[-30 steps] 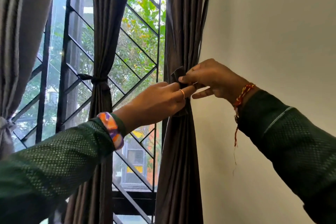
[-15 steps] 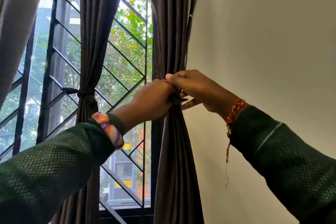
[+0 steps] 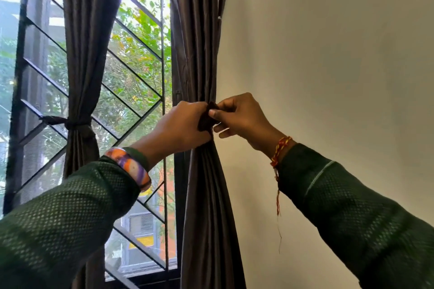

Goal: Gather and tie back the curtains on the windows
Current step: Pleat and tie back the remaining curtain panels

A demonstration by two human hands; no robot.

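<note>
Against the right edge of the window, beside the wall, hangs the right curtain, gathered at mid-height. Left hand grips the bunched fabric, fingers curled round it. Right hand pinches the dark tie strip at the gather. Middle curtain is already tied to the window grille.

The window grille carries two dark curtains. One curtain hangs tied. The other curtain hangs beside the wall.
</note>
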